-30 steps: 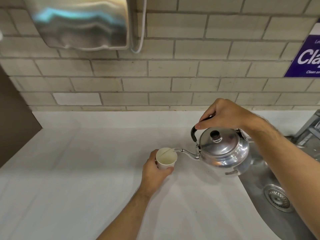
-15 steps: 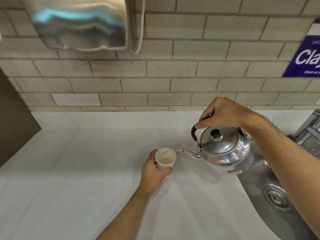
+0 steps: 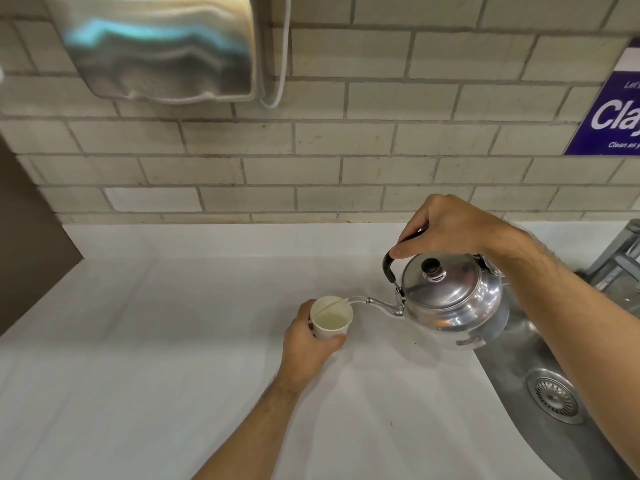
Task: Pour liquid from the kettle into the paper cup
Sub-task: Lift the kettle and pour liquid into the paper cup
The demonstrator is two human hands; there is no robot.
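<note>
Head view: right hand [image 3: 446,226] grips kettle [image 3: 453,303] handle; left hand [image 3: 304,341] wraps paper cup [image 3: 330,323], base hidden.

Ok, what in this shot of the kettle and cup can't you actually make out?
Head view only:
- Kettle contents: hidden by its lid and metal body.
- Paper cup near side: covered by the left hand.
- Kettle handle: mostly inside the right hand.
- Purple sign: wording cut by the right edge.
- Tap: cut off at the right edge.
</note>
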